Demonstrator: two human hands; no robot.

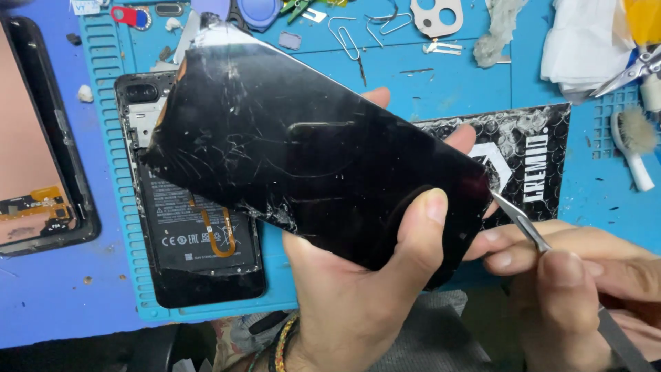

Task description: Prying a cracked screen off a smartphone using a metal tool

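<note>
Nearest to the camera, at the bottom edge, the left hand (358, 289) holds a cracked black phone screen panel (310, 158) up above the counter (41, 303). Its grip is pressed on the panel — the thumb lies on the front near the lower right corner, and the other fingertips show behind the far edge. A beaded bracelet (282, 348) sits on the wrist. Just beside it, the right hand (571, 282) pinches a thin metal blade tool (523, 220) between thumb and fingers, and the tip of the tool touches the right end of the panel.

The panel is tilted, with its left part over an opened phone body (193, 234), which lies on a teal repair mat (131, 275). On this body the black battery and an orange flex cable (217, 234) are visible. Behind the hands, a black card with a white pattern (530, 151) lies on the mat. At the left, on the blue counter, another phone frame (41, 158) lies with its inside facing up.

Further away there are a small white brush (633, 145), scissors (630, 72), white tissue (582, 41), bent paper clips (348, 38), a grey camera cover piece (437, 17) and a lump of grey fluff (496, 31) — all on the far side of the mat.
</note>
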